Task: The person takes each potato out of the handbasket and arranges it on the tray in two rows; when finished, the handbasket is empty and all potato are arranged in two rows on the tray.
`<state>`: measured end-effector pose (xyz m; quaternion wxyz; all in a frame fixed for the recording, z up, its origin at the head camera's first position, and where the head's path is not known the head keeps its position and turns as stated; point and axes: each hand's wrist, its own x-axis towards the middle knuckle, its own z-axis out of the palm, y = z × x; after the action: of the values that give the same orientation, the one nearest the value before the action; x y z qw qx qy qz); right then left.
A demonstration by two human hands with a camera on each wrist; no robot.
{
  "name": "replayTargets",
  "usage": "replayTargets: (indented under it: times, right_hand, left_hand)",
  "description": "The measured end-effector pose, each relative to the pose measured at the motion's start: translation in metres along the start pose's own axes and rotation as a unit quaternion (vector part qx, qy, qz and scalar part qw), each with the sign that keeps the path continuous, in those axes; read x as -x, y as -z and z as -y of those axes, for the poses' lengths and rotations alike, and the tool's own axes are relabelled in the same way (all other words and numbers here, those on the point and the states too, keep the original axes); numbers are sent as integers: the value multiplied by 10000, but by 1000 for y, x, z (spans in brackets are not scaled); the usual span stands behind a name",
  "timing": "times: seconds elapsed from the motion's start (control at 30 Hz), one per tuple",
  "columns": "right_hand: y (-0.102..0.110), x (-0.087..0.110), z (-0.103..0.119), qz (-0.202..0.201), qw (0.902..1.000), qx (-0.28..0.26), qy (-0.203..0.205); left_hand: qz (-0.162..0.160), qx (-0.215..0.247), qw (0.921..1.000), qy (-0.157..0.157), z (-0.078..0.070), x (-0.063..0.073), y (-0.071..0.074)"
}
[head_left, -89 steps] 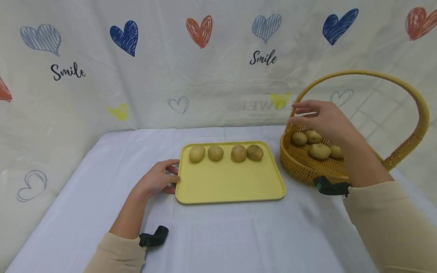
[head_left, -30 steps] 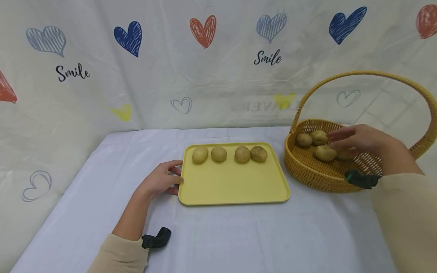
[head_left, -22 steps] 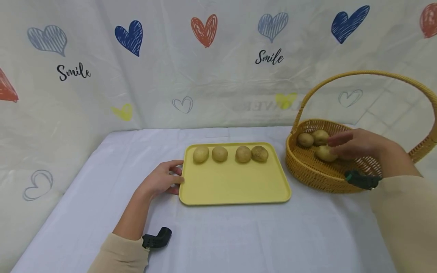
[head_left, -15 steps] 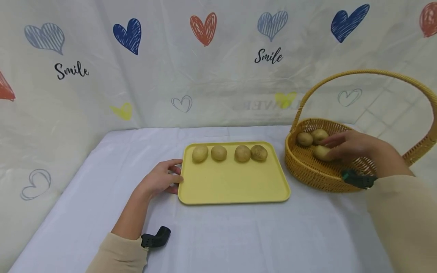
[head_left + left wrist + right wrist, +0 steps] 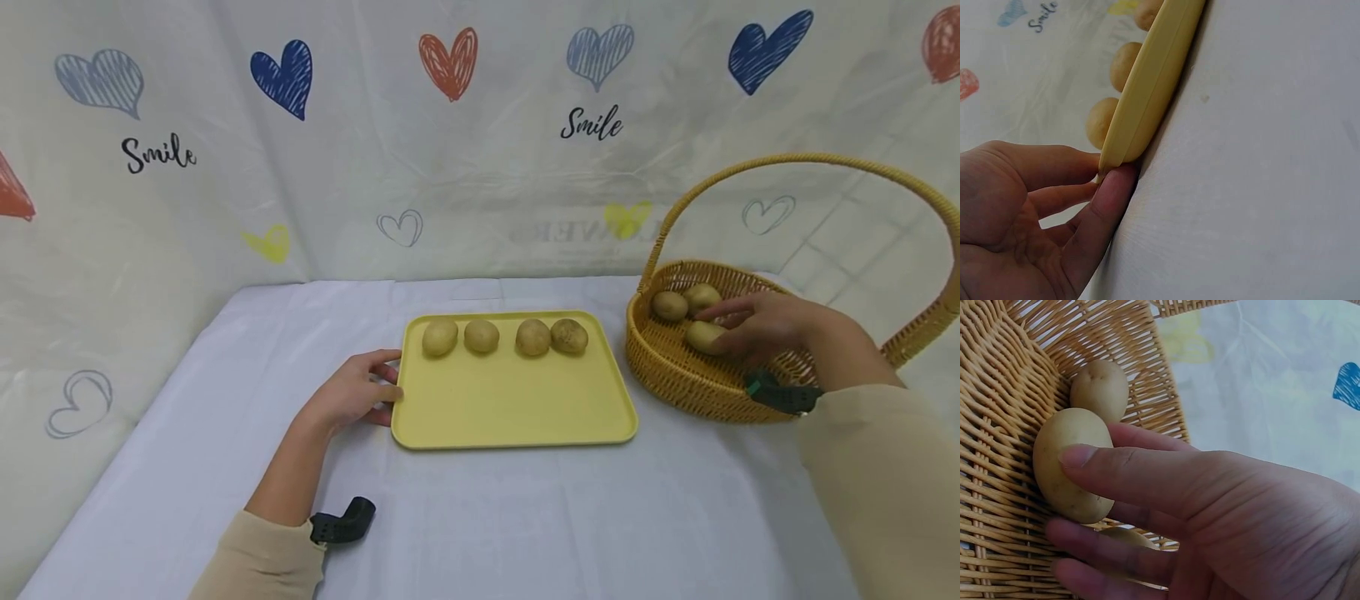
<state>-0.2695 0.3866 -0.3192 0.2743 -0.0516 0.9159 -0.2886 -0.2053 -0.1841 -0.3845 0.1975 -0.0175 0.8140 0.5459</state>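
We see the right hand (image 5: 783, 327) pinching a potato (image 5: 702, 337) inside the wicker basket (image 5: 678, 388), near the far right corner of the worktop (image 5: 525, 521). Well apart, we find the left hand (image 5: 348, 393) gripping the yellow tray (image 5: 517, 404) by its left edge; four potatoes (image 5: 481, 337) line its far edge.

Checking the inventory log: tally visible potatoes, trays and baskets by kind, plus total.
Yellow tray: 1
Wicker basket: 1
Potatoes: 7 (4 on the tray, 3 in the basket; the right hand may hide more)
Total: 9 visible
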Motion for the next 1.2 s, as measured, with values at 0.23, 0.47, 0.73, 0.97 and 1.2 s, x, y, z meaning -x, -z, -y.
replayTargets:
  times: [0.23,0.47,0.73,0.97,1.2]
  right_hand:
    - [-4,0,1,-215,9995,-231,67]
    - [-6,-2,1,-280,9982,-513,118]
    - [-8,0,2,-879,9953,311,272]
    - [-8,0,8,-1238,9906,474,327]
    - [-7,5,11,-1008,9932,310,491]
  left_hand:
    - [-20,-5,10000,45,0,-1,1]
    - [-28,-55,10000,53,1,-2,1]
    - [-21,-19,10000,21,2,-2,1]
    - [-22,-24,10000,15,2,-1,2]
    - [20,33,10000,-46,0,1,1]
